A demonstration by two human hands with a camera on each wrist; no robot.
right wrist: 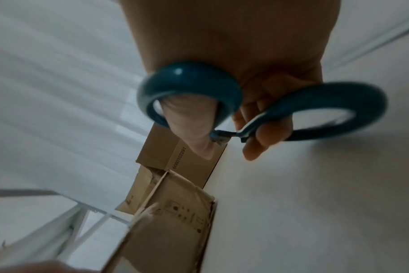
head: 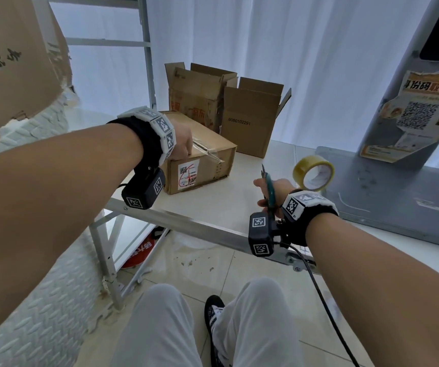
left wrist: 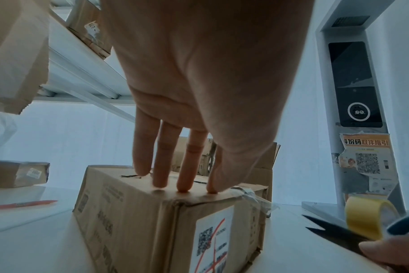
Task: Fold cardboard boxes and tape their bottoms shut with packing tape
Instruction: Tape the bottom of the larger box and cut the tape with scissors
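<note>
A closed brown cardboard box [head: 202, 165] lies on the white table [head: 186, 218], with a strip of clear tape [head: 207, 152] along its top seam and a white label on its near end. My left hand [head: 184, 144] presses down on the box [left wrist: 133, 221] near that end with straight fingertips [left wrist: 182, 186]. To the right, above the table, my right hand [head: 266, 192] grips teal-handled scissors [head: 270, 189], thumb through one loop [right wrist: 189, 92], with the blades apart. A yellow tape roll [head: 313, 173] stands on edge just beyond that hand.
Two brown boxes with open flaps [head: 200, 96] [head: 250, 120] stand behind the taped one. A grey kiosk post [head: 398, 102] on a flat base [head: 398, 197] fills the right side. A large carton [head: 9, 62] hangs at upper left. A red pen [left wrist: 23, 204] lies on the table's left.
</note>
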